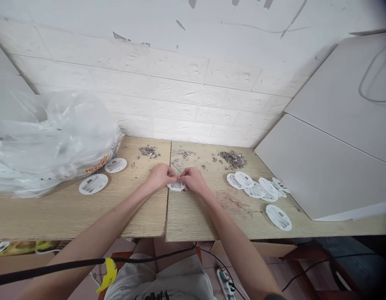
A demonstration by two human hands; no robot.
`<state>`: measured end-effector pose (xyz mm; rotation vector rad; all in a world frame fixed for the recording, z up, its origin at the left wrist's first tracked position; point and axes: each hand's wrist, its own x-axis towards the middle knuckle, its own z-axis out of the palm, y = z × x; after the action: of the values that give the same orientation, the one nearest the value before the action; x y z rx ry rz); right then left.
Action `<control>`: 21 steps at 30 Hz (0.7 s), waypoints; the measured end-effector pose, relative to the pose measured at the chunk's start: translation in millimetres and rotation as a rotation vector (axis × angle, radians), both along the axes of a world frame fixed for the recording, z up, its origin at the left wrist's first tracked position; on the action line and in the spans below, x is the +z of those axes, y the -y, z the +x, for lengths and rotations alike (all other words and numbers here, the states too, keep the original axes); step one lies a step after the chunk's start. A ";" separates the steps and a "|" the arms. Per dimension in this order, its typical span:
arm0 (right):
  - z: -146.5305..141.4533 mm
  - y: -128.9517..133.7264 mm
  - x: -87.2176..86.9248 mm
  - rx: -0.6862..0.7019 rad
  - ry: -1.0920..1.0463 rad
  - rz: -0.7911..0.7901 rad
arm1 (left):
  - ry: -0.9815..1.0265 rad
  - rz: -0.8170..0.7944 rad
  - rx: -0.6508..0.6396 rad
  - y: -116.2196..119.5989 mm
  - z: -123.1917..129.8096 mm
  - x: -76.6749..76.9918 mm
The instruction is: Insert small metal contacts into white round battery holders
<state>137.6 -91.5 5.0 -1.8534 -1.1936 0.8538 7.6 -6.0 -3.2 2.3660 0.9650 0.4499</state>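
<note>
A white round plastic piece (176, 186) lies on the table at the seam between two boards, under both hands. My left hand (161, 175) is closed at its left edge, fingertips pressed down on it; whatever they pinch is too small to make out. My right hand (193, 179) is closed around a thin metal tool (178, 168), which slants up and left between the hands. Behind them lie small metal parts in loose piles: one at the left (149, 151), a scattered one in the middle (182, 154) and a denser one at the right (233, 159).
Several white round pieces (278, 217) lie at the right, some overlapping. Two more (93, 183) are at the left beside a large clear plastic bag (55, 141). White panels (330, 166) lean at the right. A black cable (71, 264) with a yellow tag crosses below the table edge.
</note>
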 end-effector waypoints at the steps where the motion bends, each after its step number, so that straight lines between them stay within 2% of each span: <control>1: -0.4 -0.1 -0.3 0.000 0.021 0.004 | 0.012 0.037 -0.007 0.2 -0.2 -0.9; 5: -0.4 -0.1 -0.6 0.054 0.151 0.025 | 0.098 0.149 -0.061 -0.3 -1.1 -5.7; 9: 2.7 1.5 -1.4 0.117 0.173 0.036 | 0.092 0.138 -0.106 -4.1 -2.8 -7.3; 12: 6.4 2.2 -3.3 0.146 0.061 0.065 | 0.132 -0.029 -0.156 -8.5 -4.5 -6.3; 16: 10.6 -0.9 -7.0 0.106 -0.033 0.221 | 0.375 -0.352 -0.107 -12.0 -4.7 -3.0; 21: 11.7 -5.6 -8.2 0.063 0.050 0.403 | 0.546 -0.531 -0.091 -10.9 -2.7 3.1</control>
<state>149.3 -85.9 -3.2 -1.5228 -1.3489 0.5516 4.9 5.0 -0.1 1.6724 0.6175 0.6638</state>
